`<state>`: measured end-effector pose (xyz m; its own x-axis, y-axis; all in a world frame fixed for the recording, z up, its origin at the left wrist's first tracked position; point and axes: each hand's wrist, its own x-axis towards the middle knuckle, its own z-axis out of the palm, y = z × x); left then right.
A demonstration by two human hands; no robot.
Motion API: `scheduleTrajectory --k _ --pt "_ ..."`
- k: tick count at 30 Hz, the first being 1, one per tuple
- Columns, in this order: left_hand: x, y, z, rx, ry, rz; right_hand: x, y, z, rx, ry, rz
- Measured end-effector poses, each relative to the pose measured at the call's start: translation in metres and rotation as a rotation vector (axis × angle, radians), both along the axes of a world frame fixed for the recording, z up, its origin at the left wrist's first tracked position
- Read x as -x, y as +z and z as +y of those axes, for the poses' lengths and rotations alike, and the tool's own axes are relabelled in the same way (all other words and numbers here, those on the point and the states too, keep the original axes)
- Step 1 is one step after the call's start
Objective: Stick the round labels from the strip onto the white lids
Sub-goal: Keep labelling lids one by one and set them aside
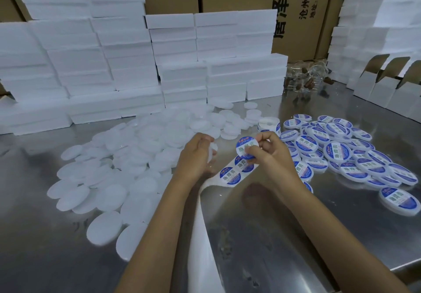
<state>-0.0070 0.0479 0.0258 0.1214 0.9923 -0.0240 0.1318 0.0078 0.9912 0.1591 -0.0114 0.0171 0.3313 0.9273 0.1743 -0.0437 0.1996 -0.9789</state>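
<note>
Round label, peeled and held above the counter between both hands.

I log my right hand pinching the label by its edge, just above the strip; my left hand curls round a white lid. I judge the label thin, floppy and tacky underneath, best held at the rim only, so it neither folds nor sticks to my fingers. The lid looks light, stiff and smooth; I would grip it by its sides. Bare lids lie left, labelled lids right.
</note>
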Motion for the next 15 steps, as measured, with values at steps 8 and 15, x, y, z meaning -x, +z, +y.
scheduleTrajectory --k 8,15 --pt "0.003 0.006 -0.004 0.27 -0.131 -0.678 0.044 0.017 0.029 -0.028 0.077 0.061" --pt "-0.001 0.006 -0.003 0.229 -0.181 -0.606 0.054 0.0 0.031 -0.065 -0.048 -0.046"
